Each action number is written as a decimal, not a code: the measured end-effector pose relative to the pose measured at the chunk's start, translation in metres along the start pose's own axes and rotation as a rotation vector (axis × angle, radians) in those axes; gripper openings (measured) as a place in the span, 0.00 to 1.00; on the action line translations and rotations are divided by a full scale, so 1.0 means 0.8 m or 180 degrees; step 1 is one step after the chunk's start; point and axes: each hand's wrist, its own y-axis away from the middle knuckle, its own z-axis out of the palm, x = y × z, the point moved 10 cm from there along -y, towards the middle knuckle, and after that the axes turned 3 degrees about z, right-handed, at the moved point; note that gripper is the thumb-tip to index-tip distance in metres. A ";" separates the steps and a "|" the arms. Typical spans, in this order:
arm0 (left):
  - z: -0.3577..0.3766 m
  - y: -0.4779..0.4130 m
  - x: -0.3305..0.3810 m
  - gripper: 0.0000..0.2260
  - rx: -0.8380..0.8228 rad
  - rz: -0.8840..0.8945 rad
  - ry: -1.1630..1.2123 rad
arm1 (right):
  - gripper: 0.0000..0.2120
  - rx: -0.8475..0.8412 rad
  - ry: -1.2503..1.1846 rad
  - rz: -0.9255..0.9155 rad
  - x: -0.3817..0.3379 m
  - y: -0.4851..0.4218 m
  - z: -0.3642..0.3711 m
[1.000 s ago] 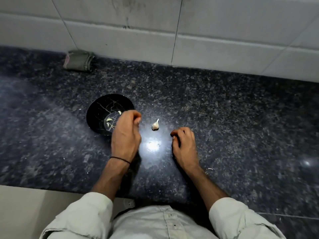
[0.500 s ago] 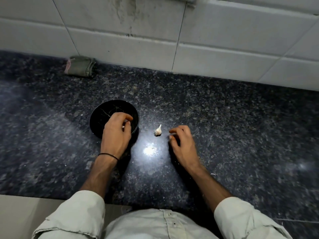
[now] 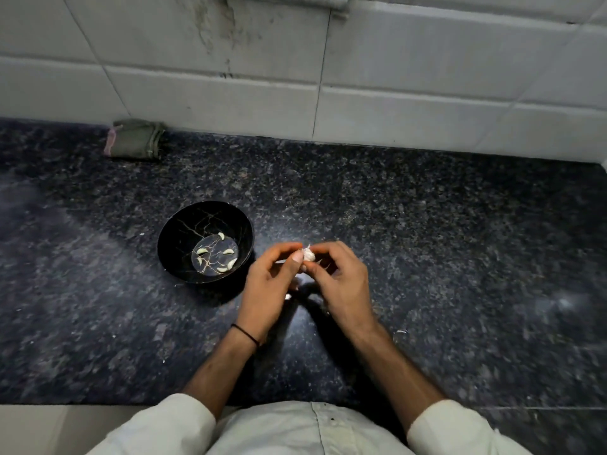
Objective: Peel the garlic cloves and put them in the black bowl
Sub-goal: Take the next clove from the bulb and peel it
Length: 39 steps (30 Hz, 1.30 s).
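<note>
While you look down at the dark granite counter point(image 3: 427, 224), the head view puts both your hands together just right of frame centre. Your left hand point(image 3: 267, 290) has its fingers curled, thumb and fingertips pinching the garlic piece point(image 3: 308, 254) from the left. Your right hand point(image 3: 345, 287) is curled too and pinches the same piece from the right. The garlic is small and white, held between the two sets of fingertips. How much skin is on it I can't tell, it's too blurred.

The black bowl point(image 3: 184, 231) sits upright on the counter, centre-left of frame, just left of your left hand. Several peeled cloves point(image 3: 202, 249) lie on its bottom.

You have a thin black band point(image 3: 245, 334) on your left wrist. A folded green cloth point(image 3: 134, 138) lies upper left, against the white tiled wall point(image 3: 394, 93). Your pale sleeves point(image 3: 184, 421) show at the bottom edge. A white scrap point(image 3: 401, 331) lies on the counter beside your right forearm.
</note>
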 end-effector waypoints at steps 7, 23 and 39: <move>0.030 0.000 -0.009 0.12 -0.0290 -0.0336 0.0719 | 0.06 0.0056 0.0160 -0.0012 -0.013 0.016 -0.027; 0.021 0.002 0.000 0.09 -0.0274 -0.0021 0.0351 | 0.08 0.0045 -0.0610 0.0267 -0.004 0.030 -0.033; 0.028 0.001 0.008 0.10 -0.0103 0.0151 0.0196 | 0.10 0.0147 0.0122 0.0069 -0.025 0.032 -0.028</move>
